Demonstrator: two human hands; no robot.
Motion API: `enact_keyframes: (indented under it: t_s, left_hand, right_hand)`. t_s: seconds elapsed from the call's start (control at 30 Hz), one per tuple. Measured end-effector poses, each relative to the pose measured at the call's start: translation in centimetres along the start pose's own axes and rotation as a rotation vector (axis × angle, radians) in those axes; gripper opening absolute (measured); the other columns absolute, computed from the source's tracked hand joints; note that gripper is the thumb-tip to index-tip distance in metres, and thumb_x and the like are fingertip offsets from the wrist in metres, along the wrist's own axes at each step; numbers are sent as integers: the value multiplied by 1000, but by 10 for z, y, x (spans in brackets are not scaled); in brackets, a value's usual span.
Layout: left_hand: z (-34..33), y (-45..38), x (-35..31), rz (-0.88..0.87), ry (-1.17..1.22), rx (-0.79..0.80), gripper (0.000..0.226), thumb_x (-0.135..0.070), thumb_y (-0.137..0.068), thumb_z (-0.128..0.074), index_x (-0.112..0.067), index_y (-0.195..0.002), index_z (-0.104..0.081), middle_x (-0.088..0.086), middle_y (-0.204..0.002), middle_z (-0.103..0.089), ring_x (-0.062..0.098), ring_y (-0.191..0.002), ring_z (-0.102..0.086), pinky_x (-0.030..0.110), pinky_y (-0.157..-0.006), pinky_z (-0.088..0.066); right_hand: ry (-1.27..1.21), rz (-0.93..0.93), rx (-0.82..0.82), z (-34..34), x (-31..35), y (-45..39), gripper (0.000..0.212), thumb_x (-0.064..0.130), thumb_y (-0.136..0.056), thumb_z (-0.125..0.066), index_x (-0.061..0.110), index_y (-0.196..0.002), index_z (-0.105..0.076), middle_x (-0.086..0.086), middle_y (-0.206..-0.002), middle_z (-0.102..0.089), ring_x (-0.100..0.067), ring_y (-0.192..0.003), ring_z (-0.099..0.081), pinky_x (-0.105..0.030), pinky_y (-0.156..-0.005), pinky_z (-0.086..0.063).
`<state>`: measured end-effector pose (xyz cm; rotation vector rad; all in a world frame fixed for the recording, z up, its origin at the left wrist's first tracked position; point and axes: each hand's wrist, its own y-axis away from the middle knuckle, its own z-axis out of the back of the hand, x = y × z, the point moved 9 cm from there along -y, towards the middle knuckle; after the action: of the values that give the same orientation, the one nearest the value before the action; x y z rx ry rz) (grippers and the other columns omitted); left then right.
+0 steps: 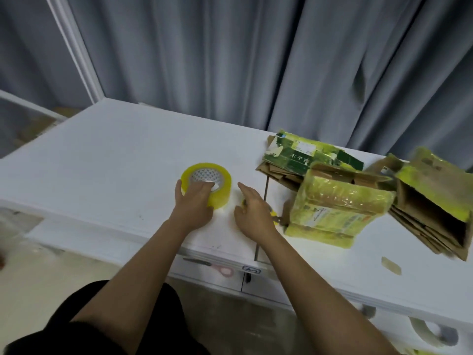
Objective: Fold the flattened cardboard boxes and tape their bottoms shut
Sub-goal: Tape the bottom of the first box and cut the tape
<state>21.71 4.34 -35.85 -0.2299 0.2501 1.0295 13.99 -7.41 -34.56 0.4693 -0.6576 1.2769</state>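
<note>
Yellowish clear tape, a full roll, lay flat on the white table, left of the boxes. The step in hand looked like readying the tape, with no box on the bare stretch of table in front of the person; one already wrapped box stood just right of the hands, and flattened cardboard boxes leaned in a pile further right, a green-printed one behind. The next move would likely call for finding the tape's free end and bringing a flat box over to fold.

The left hand gripped the roll, fingers curled over its rim into the core. The right hand hovered just beside the roll, fingers fairly straight; a yellow-handled tool, perhaps a cutter, showed beneath it, but I could not tell whether the hand held it. Pink-handled scissors lay on a lower shelf.
</note>
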Motion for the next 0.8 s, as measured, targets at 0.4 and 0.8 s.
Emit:
enact_keyframes:
  t_s: [0.4,0.8]
  left_hand:
    - [5,-3,9,-50,10,-65,42,-22,-90,-54,-30,-131,-48,-7,-122,-55,13,-128,-37,38,-112,-1]
    - [54,26,-3,34,459,-109,36,-39,-82,-67,-18,-110,-57,-5,-102,-61,22,-98,-59,36,-84,-45]
  right_hand:
    - [267,-79,-217,-11,-5,-27,14,31,-90,-59,25,-95,-71,8,-94,-69,-17,-107,-47,-30,-71,-12]
    - [-89,198,-378,35,53,-8,12,10,-93,-57,11,-94,-68,-1,-96,-58,-7,-79,-51,-23,-70,-39]
